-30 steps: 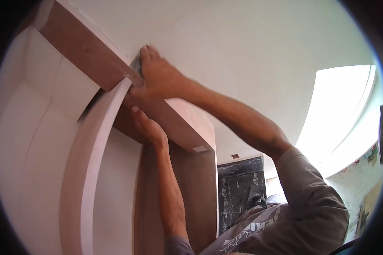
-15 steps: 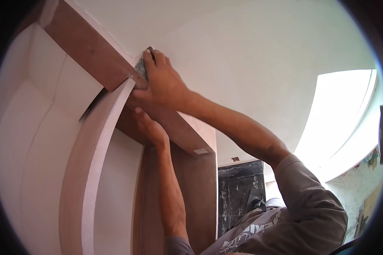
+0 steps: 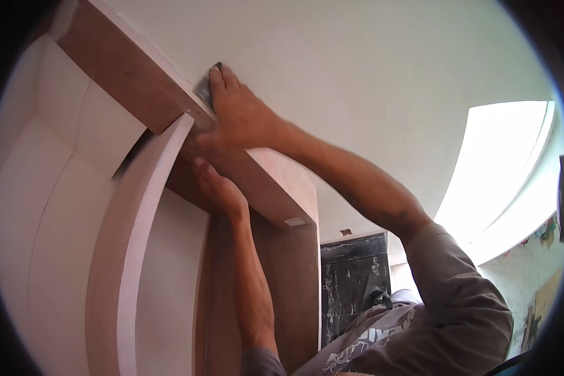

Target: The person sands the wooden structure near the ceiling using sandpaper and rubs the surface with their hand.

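Observation:
A flat grey pad (image 3: pixel 205 91) lies against the white surface, along the edge of a pinkish-brown beam (image 3: pixel 125 72). My right hand (image 3: pixel 241 116) is pressed over this pad, fingertips at its upper end and thumb side by the beam. Below it, my left hand (image 3: pixel 222 191) touches the underside of the beam near its joint with a curved upright panel (image 3: pixel 135 232). One fingertip of the left hand shows; its other fingers are hidden.
A brown box-like panel (image 3: pixel 288 269) stands below the beam's right part. Behind it is a dark, white-smeared panel (image 3: pixel 354 276). A bright opening (image 3: pixel 495 163) is at the right. White panels (image 3: pixel 56 207) fill the left side.
My right hand and the grey pad have shifted slightly up and left since half a second ago, along with a small shift of the whole view. The left hand stays at the beam.

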A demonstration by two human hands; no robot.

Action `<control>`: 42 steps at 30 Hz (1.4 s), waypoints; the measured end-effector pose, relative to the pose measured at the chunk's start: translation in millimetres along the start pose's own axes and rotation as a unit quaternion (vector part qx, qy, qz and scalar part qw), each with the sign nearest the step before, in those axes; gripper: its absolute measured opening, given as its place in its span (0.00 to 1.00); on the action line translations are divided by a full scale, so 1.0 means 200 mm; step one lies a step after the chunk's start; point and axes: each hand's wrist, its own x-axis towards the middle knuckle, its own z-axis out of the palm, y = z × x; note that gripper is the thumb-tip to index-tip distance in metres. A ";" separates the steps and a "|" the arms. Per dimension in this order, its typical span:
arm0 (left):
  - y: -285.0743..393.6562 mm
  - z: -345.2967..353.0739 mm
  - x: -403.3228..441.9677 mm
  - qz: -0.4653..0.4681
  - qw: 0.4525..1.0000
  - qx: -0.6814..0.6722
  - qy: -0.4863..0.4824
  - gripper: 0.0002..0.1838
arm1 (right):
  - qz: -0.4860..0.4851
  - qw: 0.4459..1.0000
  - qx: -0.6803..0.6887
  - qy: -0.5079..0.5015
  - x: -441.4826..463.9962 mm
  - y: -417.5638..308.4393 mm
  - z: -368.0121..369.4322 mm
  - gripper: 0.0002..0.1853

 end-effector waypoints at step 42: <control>0.14 0.07 0.00 -0.064 0.996 -0.041 0.036 0.32 | 0.018 1.000 -0.003 -0.019 0.03 -0.05 -0.03 0.64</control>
